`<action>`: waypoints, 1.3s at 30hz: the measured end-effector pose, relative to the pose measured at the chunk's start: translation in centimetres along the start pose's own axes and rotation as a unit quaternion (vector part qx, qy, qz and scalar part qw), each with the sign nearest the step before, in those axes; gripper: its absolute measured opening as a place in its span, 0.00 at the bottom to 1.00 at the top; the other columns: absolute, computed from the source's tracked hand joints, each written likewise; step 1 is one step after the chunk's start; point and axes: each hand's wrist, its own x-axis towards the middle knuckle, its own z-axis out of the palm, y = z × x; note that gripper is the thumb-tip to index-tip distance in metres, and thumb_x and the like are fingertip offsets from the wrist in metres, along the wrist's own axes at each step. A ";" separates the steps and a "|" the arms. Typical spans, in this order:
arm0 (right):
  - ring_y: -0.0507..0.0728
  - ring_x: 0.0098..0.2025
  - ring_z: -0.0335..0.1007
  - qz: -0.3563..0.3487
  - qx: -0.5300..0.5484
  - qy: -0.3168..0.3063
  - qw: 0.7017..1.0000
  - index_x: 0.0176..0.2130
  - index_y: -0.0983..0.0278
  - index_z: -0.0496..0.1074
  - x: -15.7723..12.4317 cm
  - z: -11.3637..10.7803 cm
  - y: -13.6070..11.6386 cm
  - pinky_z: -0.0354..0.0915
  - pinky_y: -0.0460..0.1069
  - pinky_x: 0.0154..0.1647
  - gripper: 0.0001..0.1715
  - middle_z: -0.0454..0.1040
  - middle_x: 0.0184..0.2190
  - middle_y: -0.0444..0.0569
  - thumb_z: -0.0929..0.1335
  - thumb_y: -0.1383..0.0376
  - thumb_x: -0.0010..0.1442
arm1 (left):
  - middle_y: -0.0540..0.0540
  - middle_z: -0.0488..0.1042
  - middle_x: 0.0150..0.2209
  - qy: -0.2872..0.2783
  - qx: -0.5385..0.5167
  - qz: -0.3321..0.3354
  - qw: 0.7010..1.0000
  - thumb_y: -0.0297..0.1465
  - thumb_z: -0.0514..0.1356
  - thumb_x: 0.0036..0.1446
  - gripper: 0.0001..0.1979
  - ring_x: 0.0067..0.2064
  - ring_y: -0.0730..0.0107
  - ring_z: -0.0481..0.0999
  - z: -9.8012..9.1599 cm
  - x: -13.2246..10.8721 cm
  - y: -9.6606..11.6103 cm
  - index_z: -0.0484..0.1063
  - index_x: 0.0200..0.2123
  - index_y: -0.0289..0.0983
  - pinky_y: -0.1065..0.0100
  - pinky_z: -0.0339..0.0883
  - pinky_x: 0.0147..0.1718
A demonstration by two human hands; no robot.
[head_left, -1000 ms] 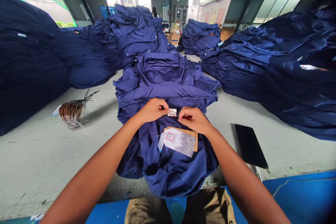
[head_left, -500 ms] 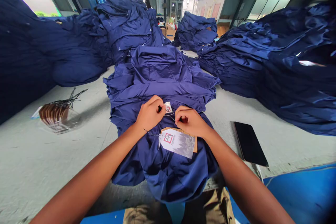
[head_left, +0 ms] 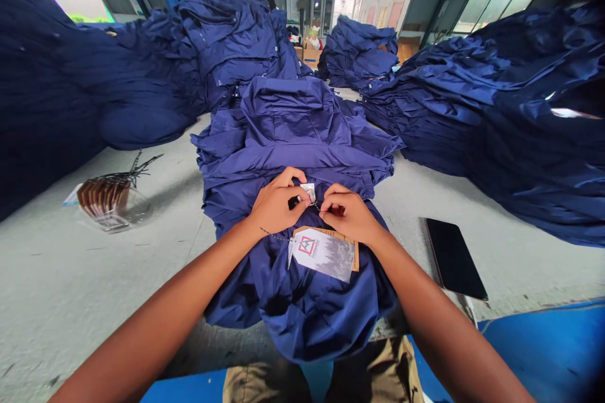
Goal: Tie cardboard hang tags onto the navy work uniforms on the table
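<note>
A navy blue garment [head_left: 312, 315] lies on top of a stack of the same cloth. At its neck a small white label [head_left: 309, 191] stands up. My left hand [head_left: 278, 204] pinches at the lower edge of this label, thumb and forefinger closed on it. Just to the right, my right hand [head_left: 350, 214] holds a thin dark string [head_left: 317, 206] between thumb and fingertip, close to the label. Below both hands rests a white and grey hang tag [head_left: 321, 255] with a brown card behind it. Another speckled cord [head_left: 276, 236] runs from the tag toward my left wrist.
A bundle of brown tags [head_left: 104, 198] with black strings lies at left on the pale table [head_left: 155, 252]. At right is a black phone [head_left: 456, 258] with a white cable. Large piles of navy garments [head_left: 236, 38] rise behind and on both sides.
My left thumb has come down to the label's lower edge, with the forefinger raised. My right fingers have drawn nearer to it with the string. The view has shifted slightly.
</note>
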 end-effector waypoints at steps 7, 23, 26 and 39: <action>0.47 0.27 0.61 0.003 -0.034 -0.008 0.999 0.26 0.63 0.74 -0.1 0.5 -0.2 0.58 0.46 0.28 0.10 0.66 0.32 0.42 0.68 0.77 0.52 | 0.42 0.71 0.50 -0.002 -0.133 -0.030 0.991 0.31 0.62 0.62 0.07 0.37 0.71 0.73 -0.4 0.5 -1.0 0.79 0.33 0.37 0.65 0.71 0.36; 0.46 0.25 0.61 0.017 -0.035 -0.020 0.999 0.26 0.64 0.73 -0.1 0.4 0.0 0.57 0.46 0.27 0.10 0.66 0.32 0.41 0.68 0.77 0.53 | 0.39 0.61 0.68 0.056 0.059 0.045 0.996 0.24 0.66 0.53 0.13 0.42 0.63 0.74 0.6 -1.0 1.2 0.83 0.42 0.38 0.56 0.75 0.43; 0.47 0.25 0.61 0.016 -0.036 -0.019 0.999 0.26 0.64 0.72 -0.1 0.4 -0.1 0.57 0.46 0.27 0.10 0.66 0.31 0.41 0.68 0.77 0.52 | 0.38 0.63 0.66 0.078 0.053 0.060 0.994 0.25 0.64 0.57 0.13 0.44 0.62 0.74 0.6 -1.2 1.0 0.83 0.44 0.39 0.57 0.76 0.42; 0.48 0.27 0.63 0.011 -0.047 -0.026 0.999 0.25 0.64 0.72 0.0 0.3 -0.1 0.58 0.46 0.28 0.10 0.67 0.31 0.42 0.68 0.77 0.52 | 0.37 0.62 0.62 0.067 0.059 0.064 0.994 0.23 0.64 0.51 0.06 0.50 0.55 0.72 0.4 -1.2 1.2 0.81 0.32 0.37 0.55 0.76 0.42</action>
